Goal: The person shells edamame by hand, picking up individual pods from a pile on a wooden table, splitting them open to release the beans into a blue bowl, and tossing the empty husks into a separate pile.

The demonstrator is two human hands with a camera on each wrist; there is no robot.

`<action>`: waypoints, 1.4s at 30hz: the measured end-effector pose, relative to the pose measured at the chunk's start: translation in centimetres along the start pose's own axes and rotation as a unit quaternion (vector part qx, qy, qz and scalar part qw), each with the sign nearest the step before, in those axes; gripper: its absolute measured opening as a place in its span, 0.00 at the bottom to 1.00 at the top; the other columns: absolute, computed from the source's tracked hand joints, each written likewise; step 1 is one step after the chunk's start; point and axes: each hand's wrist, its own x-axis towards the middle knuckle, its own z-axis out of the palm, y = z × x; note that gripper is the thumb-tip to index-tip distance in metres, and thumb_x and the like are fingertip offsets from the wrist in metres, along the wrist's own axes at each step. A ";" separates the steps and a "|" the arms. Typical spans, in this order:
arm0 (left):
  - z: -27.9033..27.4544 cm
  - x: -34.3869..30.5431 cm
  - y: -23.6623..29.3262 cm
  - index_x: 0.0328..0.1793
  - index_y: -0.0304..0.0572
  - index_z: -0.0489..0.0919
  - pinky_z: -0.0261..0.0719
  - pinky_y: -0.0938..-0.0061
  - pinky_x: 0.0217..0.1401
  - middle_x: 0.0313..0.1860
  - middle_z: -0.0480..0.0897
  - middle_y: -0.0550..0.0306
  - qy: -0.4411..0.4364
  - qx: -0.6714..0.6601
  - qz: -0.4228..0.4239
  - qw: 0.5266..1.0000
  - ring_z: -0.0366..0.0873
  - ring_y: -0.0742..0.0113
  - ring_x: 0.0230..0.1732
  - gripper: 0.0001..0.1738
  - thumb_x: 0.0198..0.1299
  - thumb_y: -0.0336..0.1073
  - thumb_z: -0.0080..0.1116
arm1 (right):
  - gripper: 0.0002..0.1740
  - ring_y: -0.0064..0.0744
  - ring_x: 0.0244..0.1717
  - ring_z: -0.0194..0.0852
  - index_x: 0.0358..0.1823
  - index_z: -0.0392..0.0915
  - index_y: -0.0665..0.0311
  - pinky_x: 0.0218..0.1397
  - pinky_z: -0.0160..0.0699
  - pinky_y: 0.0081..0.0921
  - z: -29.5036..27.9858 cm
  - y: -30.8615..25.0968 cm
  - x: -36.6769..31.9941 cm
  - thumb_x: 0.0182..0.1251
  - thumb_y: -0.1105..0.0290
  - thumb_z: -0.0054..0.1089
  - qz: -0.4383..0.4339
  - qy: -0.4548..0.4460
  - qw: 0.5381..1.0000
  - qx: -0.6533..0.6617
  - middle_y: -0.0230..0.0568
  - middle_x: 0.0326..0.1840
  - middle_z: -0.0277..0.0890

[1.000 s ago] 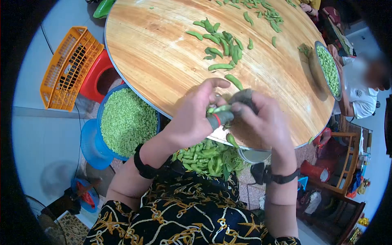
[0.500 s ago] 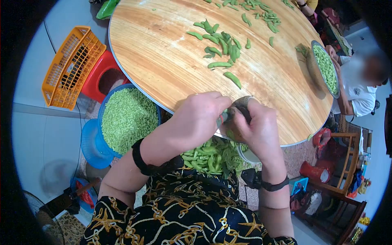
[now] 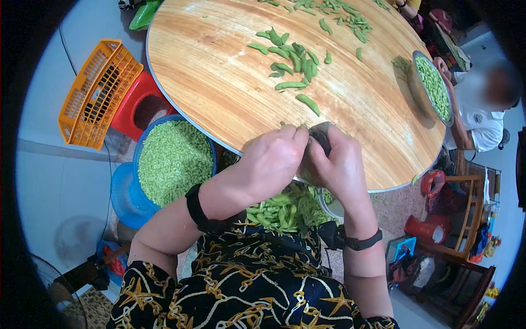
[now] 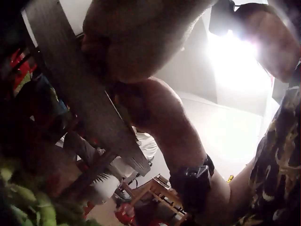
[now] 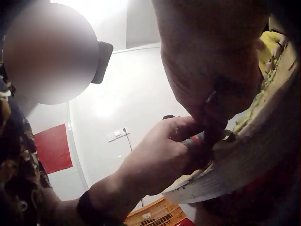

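At the near edge of the round wooden table point(image 3: 219, 82), the left hand point(image 3: 276, 156) and right hand point(image 3: 342, 159) meet fingertip to fingertip. Both have curled fingers pinching a green soybean pod, which the left hand's back almost wholly hides in the head view. A dark cover point(image 3: 320, 136) wraps a right finger beside the thumb. In the right wrist view, a red band point(image 5: 195, 140) circles a covered left digit. Below the hands lies a heap of unshelled pods point(image 3: 279, 211), next to a pale container point(image 3: 331, 205). One loose pod point(image 3: 308, 104) lies just beyond the hands.
A blue basin of shelled beans point(image 3: 174, 159) stands at the left, near a red stool point(image 3: 137, 112) and an orange crate point(image 3: 98, 93). More pods point(image 3: 296, 60) are scattered over the table. Another person point(image 3: 476, 115) sits at the right behind a metal bowl of beans point(image 3: 433, 82).
The hands have drawn closer together. The left hand has turned its back toward the head camera, covering the pod that showed between the fingers one second ago.
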 end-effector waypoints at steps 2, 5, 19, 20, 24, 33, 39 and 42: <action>0.1 0.2 0.2 0.46 0.29 0.71 0.75 0.60 0.37 0.31 0.74 0.42 -0.014 0.006 -0.010 1.000 0.75 0.45 0.34 0.18 0.45 0.21 0.48 | 0.10 0.50 0.18 0.70 0.23 0.68 0.71 0.23 0.68 0.35 0.2 0.2 -0.1 0.53 0.72 0.58 0.007 0.021 0.999 -0.036 0.54 0.16 0.68; -0.8 0.9 0.1 0.45 0.31 0.71 0.75 0.60 0.37 0.31 0.74 0.42 -0.051 -0.022 -0.040 0.998 0.75 0.45 0.35 0.16 0.46 0.22 0.50 | 0.10 0.43 0.16 0.70 0.23 0.70 0.72 0.23 0.69 0.33 -0.3 0.3 0.2 0.53 0.71 0.58 0.054 0.007 0.998 0.044 0.52 0.16 0.70; -2.6 2.2 -3.2 0.37 0.37 0.77 0.74 0.61 0.37 0.32 0.77 0.44 -0.058 -0.100 -0.005 0.993 0.75 0.45 0.35 0.10 0.46 0.27 0.57 | 0.10 0.53 0.21 0.71 0.21 0.68 0.71 0.26 0.70 0.38 0.4 -0.8 1.1 0.49 0.71 0.57 0.047 -0.019 0.997 -0.052 0.57 0.17 0.68; -2.4 2.2 -3.5 0.36 0.37 0.77 0.74 0.61 0.37 0.31 0.77 0.44 -0.054 -0.100 -0.010 0.993 0.75 0.45 0.35 0.09 0.46 0.27 0.57 | 0.10 0.54 0.21 0.71 0.21 0.68 0.71 0.26 0.70 0.39 0.6 -0.8 1.2 0.49 0.71 0.57 0.039 -0.015 0.997 -0.065 0.57 0.17 0.68; -1.7 1.9 -4.0 0.36 0.36 0.78 0.75 0.63 0.37 0.31 0.77 0.43 -0.044 -0.067 -0.027 0.996 0.76 0.45 0.35 0.09 0.46 0.27 0.58 | 0.10 0.54 0.21 0.71 0.22 0.69 0.71 0.25 0.70 0.39 1.1 -1.0 1.8 0.49 0.71 0.57 0.055 -0.017 0.996 -0.073 0.57 0.17 0.68; -2.4 2.5 -5.0 0.33 0.36 0.78 0.74 0.68 0.32 0.27 0.78 0.46 -0.054 -0.206 -0.035 0.977 0.78 0.52 0.29 0.06 0.48 0.26 0.58 | 0.10 0.44 0.17 0.70 0.24 0.70 0.72 0.23 0.69 0.33 2.2 -0.9 2.0 0.52 0.71 0.57 0.109 0.007 0.994 -0.031 0.51 0.16 0.69; -3.6 2.7 -7.0 0.40 0.38 0.79 0.63 0.87 0.23 0.24 0.76 0.65 -0.143 -0.527 -0.205 0.812 0.68 0.82 0.23 0.07 0.57 0.29 0.55 | 0.08 0.18 0.21 0.66 0.30 0.75 0.69 0.25 0.68 0.19 -1.1 0.0 1.0 0.57 0.69 0.58 0.227 -0.131 0.909 0.325 0.30 0.21 0.73; -3.9 2.2 -7.1 0.40 0.34 0.79 0.64 0.88 0.29 0.30 0.77 0.65 -0.045 -0.656 -0.226 0.719 0.69 0.81 0.28 0.08 0.53 0.25 0.58 | 0.10 0.19 0.23 0.68 0.33 0.76 0.68 0.27 0.70 0.22 -2.6 1.1 1.3 0.58 0.67 0.58 0.039 -0.229 0.950 0.209 0.32 0.21 0.73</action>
